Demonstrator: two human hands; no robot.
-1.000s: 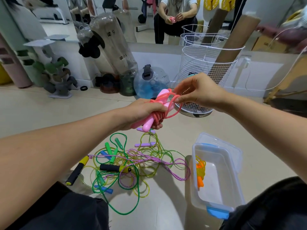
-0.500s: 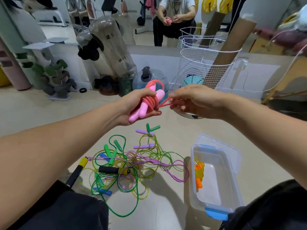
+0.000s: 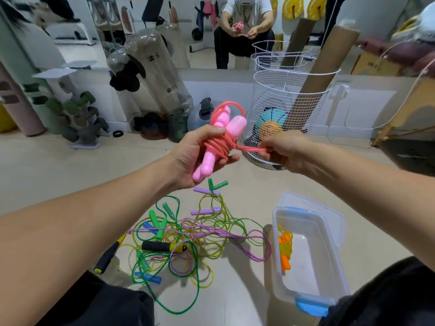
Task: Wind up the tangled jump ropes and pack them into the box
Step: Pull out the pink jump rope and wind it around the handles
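My left hand [image 3: 191, 156] grips a pink jump rope [image 3: 221, 140], its two pink handles side by side with the coral cord wound round them. My right hand [image 3: 284, 149] pinches the cord's free end and holds it taut to the right of the bundle. Both hands are in the air above the floor. Below them lies a tangled pile of jump ropes [image 3: 183, 238] in green, yellow, purple and blue, some with black handles. To the right stands a clear plastic box [image 3: 329, 260] with blue clips, and an orange and yellow rope [image 3: 284, 248] lies in it.
A white wire basket [image 3: 289, 109] with cardboard tubes and balls stands just behind my hands. Large clear bottles [image 3: 153, 83], a dumbbell rack [image 3: 77, 114] and a wall mirror fill the back. My dark-trousered knees frame the bottom corners.
The bundle has risen and turned more upright in my left hand. My right hand has drawn the cord's loose loop down into a taut strand on the right.
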